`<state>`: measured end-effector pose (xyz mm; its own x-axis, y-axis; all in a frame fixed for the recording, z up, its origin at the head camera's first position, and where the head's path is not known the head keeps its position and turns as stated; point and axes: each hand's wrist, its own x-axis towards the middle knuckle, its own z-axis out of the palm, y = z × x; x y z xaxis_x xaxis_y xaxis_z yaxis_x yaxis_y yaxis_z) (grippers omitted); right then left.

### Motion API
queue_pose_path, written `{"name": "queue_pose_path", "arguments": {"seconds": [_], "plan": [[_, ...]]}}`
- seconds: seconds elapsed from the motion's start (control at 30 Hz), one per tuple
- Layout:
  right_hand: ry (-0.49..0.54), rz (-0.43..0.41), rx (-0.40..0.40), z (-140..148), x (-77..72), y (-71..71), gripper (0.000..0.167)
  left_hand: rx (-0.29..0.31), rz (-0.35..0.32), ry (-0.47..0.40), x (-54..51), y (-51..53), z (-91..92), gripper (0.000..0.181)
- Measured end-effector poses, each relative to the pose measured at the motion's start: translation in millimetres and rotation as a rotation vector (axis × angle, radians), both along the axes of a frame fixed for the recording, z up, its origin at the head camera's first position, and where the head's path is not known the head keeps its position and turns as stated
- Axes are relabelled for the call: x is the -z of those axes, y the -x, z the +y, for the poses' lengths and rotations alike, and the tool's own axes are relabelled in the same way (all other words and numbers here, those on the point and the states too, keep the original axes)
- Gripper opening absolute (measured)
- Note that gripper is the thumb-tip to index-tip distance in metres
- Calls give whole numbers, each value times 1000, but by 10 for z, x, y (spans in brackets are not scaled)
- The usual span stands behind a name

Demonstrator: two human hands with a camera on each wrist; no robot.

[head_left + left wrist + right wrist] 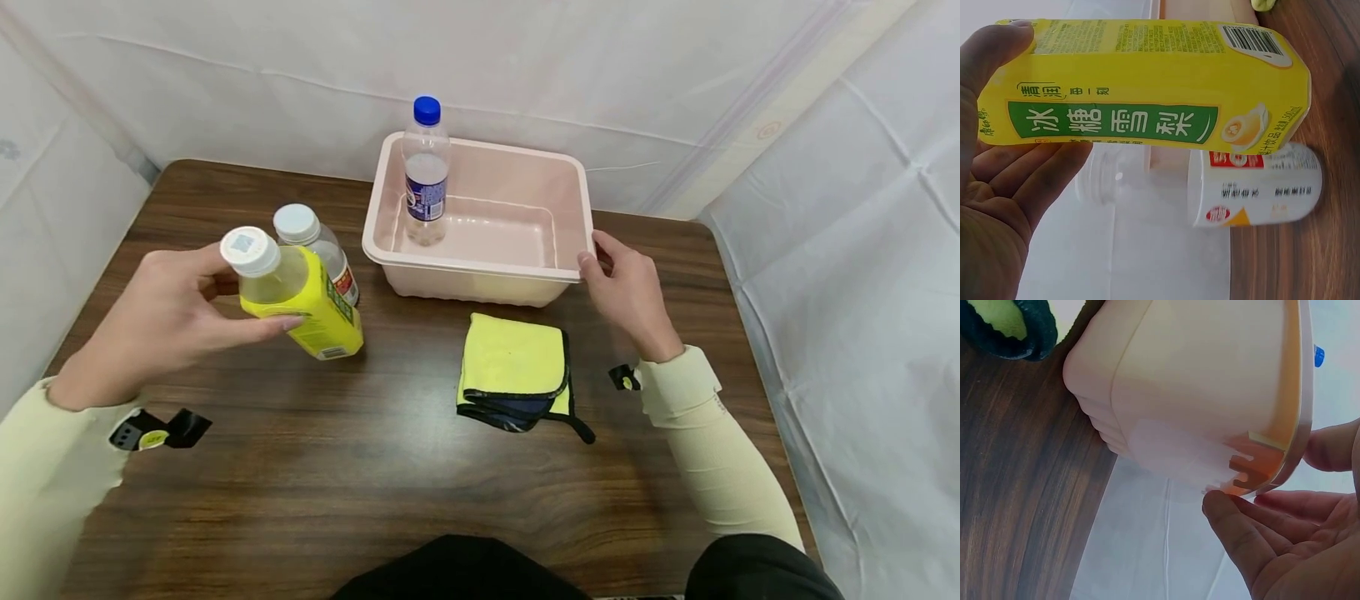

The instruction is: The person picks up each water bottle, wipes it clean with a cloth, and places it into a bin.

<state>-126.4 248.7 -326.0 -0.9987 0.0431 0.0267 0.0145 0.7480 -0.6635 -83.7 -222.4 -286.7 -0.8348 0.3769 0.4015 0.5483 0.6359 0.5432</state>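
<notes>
As left hand point(161, 310) widely grips bottle point(324, 327), right hand point(627, 288) pinching tub point(465, 284)

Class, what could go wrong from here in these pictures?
The left hand holds the pear drink bottle close to the white-labelled bottle, so moving it might knock that one over.

The right hand holds the pink bin where the blue-capped bottle stands; a tug might topple that bottle.

Pale cream sleeves point(723, 462), black straps point(189, 428)
</notes>
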Motion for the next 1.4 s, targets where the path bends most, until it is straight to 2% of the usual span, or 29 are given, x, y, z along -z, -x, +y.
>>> {"name": "queue_pose_path", "arguments": {"seconds": [0.23, 0.33, 0.5, 0.7, 1.03, 1.4], "plan": [[-11, -10, 5, -7, 9, -28, 58, 94, 11, -5, 37, 59, 186, 69], [-22, 17, -6, -11, 18, -41, 56, 110, 21, 1, 50, 81, 277, 68], [-97, 77, -45, -31, 38, -79, 56, 127, 33, 15, 88, 122, 396, 64], [-178, 106, -98, -90, 27, -113, 63, 167, -22, -9, 135, 154, 487, 63], [-295, 136, -167, -156, 10, -197, 72, 154, -85, 44, 222, 178, 622, 55], [-424, 143, -233, -288, 28, -365, 81, 215, -143, 7, 290, 227, 733, 53]]}}
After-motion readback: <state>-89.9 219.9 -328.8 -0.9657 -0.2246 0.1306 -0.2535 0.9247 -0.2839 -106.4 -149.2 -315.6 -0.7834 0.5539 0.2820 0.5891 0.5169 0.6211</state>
